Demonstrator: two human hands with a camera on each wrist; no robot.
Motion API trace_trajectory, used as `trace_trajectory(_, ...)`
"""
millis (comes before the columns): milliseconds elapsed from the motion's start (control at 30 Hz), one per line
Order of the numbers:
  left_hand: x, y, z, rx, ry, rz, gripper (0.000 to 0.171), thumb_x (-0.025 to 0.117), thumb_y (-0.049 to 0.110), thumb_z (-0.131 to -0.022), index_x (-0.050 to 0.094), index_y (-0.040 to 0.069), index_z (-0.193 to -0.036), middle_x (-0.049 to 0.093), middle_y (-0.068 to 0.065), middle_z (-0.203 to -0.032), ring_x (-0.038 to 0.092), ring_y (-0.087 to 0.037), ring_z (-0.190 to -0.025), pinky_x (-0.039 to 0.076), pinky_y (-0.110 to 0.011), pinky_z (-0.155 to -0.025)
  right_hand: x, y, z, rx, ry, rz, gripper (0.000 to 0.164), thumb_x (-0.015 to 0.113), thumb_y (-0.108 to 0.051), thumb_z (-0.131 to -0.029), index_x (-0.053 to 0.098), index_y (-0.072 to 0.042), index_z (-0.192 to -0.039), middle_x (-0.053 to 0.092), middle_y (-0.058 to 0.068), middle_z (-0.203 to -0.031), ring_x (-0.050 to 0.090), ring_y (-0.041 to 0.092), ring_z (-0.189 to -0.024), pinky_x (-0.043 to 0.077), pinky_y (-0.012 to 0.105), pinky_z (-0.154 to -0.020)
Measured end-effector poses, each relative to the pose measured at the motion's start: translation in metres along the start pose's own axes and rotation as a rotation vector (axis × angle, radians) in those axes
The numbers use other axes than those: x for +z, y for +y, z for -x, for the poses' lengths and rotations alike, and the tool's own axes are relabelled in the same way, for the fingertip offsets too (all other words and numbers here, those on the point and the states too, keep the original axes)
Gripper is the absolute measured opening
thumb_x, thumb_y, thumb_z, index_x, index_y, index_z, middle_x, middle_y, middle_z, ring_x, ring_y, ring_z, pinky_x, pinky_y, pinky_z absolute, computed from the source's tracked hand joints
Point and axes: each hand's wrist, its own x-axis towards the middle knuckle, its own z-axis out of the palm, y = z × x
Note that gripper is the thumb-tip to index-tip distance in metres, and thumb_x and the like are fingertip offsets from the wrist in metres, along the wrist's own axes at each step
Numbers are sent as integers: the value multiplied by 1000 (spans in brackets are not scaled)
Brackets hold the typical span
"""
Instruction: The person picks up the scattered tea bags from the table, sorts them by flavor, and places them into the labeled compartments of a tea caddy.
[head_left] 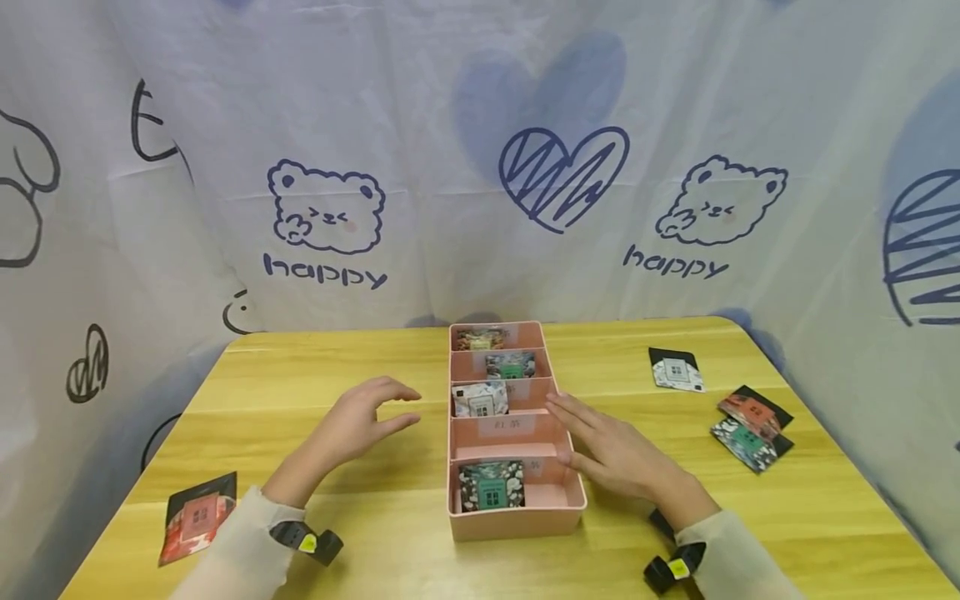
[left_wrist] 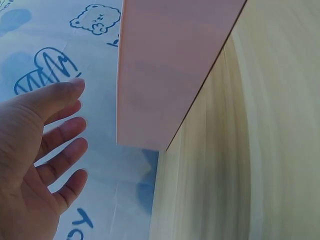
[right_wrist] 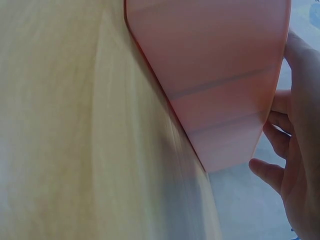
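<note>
A pink divided box stands on the wooden table, its row of compartments running away from me. Tea sachets lie in most compartments: a black-and-green one in the nearest, a white one in the middle, a green-labelled one behind it. The compartment second from the front holds only a paper label. My left hand hovers left of the box, apart from it, thumb and fingers spread with nothing between them. My right hand is at the box's right rim, fingers extended along it, also in the right wrist view.
A red sachet lies at the table's left front. On the right are a black-and-white sachet and a red sachet overlapping a green-labelled one. A printed cloth hangs behind the table.
</note>
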Motion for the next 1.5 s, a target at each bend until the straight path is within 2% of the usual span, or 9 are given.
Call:
trace_trajectory(200,-12,-7,19,-18,-8,-14,33,73,35,-89,70,15,-115,67,1,-113,62,-22,-107,51,-46,-93,-1,0,0,0,4,2,67,50,-45,-100,29,-13,-155,25,6,-160,32,30,-141,39,53,-106)
trace_trajectory(433,-29,-18,46,-77,-46,13,37,72,36,-89,67,16,-121,64,-1,-120,59,-27,-113,49,-51,-95,-1,-1,0,6,-9,-5,67,50,-45,-100,29,-13,-155,24,5,-161,30,28,-143,38,52,-107)
trace_trajectory(900,-61,-44,99,-249,-68,59,48,69,43,-90,61,17,-130,58,-6,-130,53,-36,-120,46,-61,-92,-2,-3,-2,11,-11,-7,67,49,-46,-100,28,-14,-156,23,4,-161,31,29,-142,39,53,-106)
trace_trajectory(1100,-68,-56,119,-277,-79,66,52,72,37,-89,59,11,-132,58,-11,-128,53,-39,-118,47,-62,-90,-2,-1,-2,1,-2,-7,67,50,-45,-100,29,-13,-155,23,5,-161,32,29,-142,40,53,-106)
trace_trajectory(1333,-72,-67,140,-395,-142,49,65,69,48,-87,55,10,-138,54,-14,-134,48,-43,-123,43,-64,-92,-2,-1,-3,1,1,-5,67,50,-45,-100,29,-13,-155,24,6,-160,33,31,-141,40,54,-105)
trace_trajectory(1500,-75,-78,155,-408,-162,25,69,70,49,-86,52,8,-139,52,-18,-135,48,-44,-122,47,-60,-88,-3,-1,-2,9,-1,-4,67,49,-45,-100,29,-14,-156,23,4,-161,32,29,-142,39,53,-106)
